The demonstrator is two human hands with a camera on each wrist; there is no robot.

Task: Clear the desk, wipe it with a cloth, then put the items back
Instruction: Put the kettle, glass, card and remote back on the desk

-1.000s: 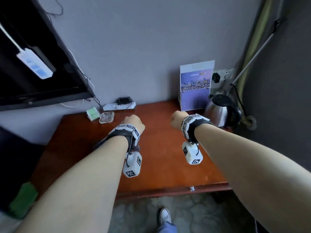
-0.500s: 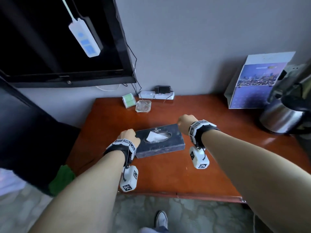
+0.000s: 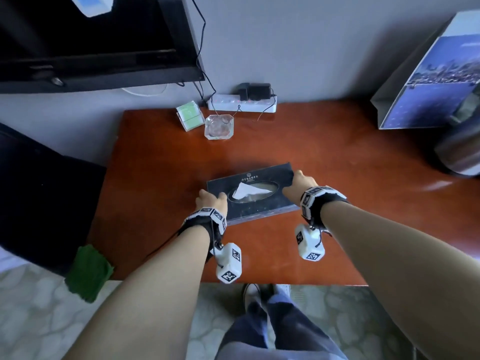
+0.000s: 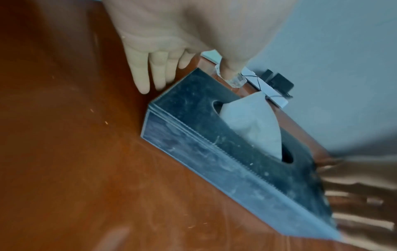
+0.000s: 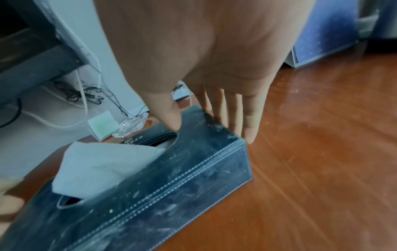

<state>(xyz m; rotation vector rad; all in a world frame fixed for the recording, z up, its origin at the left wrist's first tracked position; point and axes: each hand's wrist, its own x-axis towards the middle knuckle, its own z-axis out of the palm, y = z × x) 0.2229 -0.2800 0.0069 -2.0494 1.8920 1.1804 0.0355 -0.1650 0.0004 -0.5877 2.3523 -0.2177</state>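
A black tissue box with a white tissue sticking out lies on the red-brown desk, near its middle. My left hand is at the box's left end. In the left wrist view its fingers run straight down that end of the box and the thumb lies on the top far corner. My right hand is at the right end. Its thumb presses on top of the box and its straight fingers run down the end face.
At the back of the desk stand a glass ashtray, a small green-and-white box and a power strip. A blue calendar and a steel kettle are at the right. A green cloth lies on dark furniture left.
A second ago both hands looked like fists over the desk with the box out of sight. The box then showed between them, and now it sits on the desk with fingers straight at its ends.
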